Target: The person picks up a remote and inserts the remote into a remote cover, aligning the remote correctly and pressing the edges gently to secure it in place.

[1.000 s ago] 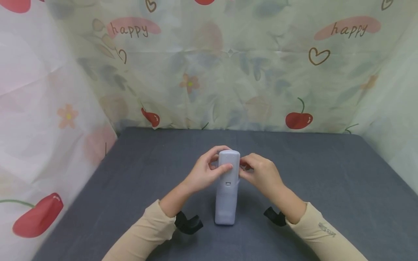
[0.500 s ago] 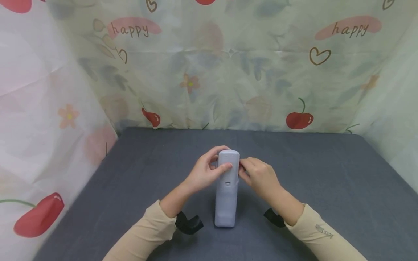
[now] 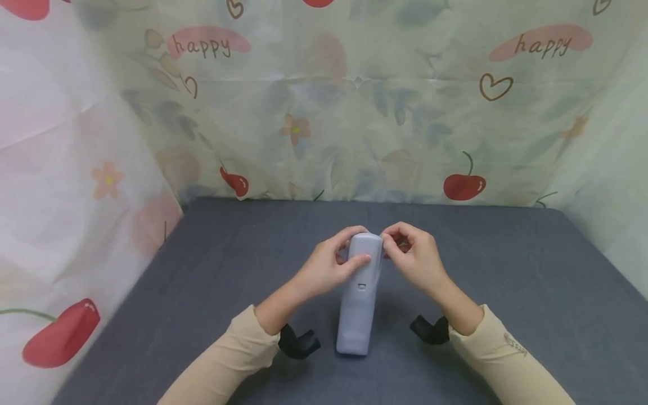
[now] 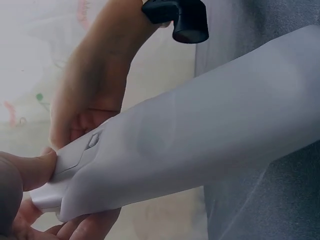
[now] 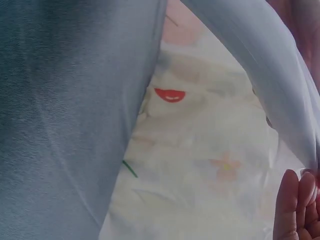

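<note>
A: Biggest first? Dark grey table (image 3: 506, 292), bare cloth w/ open room on both sides of the fingers, out to the printed curtain (image 3: 324, 112) at its far edge.

B: And the grey remote (image 3: 360, 292)?

A: Mid-table, near end down on the cloth, far end raised betw. the hands.

B: Left hand (image 3: 329, 269)?

A: Curled round the raised end, thumb (image 4: 30, 170) pressed on the back cover by its latch.

B: Right hand (image 3: 417, 257)?

A: Fingertips pinched at the remote's top right edge; what they hold, can't tell.
</note>
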Action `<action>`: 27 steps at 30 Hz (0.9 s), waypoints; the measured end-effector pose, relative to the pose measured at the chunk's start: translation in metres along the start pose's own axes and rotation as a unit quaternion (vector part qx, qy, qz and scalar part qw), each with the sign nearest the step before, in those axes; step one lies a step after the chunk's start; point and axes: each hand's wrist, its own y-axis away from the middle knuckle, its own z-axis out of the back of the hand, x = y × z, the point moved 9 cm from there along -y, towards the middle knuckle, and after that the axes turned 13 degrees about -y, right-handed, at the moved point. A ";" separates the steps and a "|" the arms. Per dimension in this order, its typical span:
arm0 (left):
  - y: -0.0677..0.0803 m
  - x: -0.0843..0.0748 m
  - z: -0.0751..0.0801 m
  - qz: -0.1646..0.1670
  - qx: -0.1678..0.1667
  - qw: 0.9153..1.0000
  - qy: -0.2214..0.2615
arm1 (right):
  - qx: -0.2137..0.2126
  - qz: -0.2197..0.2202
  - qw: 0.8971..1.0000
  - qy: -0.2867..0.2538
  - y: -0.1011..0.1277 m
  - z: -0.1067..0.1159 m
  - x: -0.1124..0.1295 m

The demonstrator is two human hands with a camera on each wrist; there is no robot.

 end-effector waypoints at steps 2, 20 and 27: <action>-0.001 -0.003 0.000 -0.002 0.002 1.000 -0.006 | -0.002 -0.002 1.000 -0.006 -0.002 0.002 0.003; -0.002 -0.007 0.004 -0.010 -0.037 0.999 -0.033 | -0.058 0.248 0.949 0.184 0.006 -0.004 0.055; -0.002 -0.009 0.006 0.002 -0.061 0.998 -0.031 | -0.078 0.299 0.914 0.262 0.015 -0.011 0.069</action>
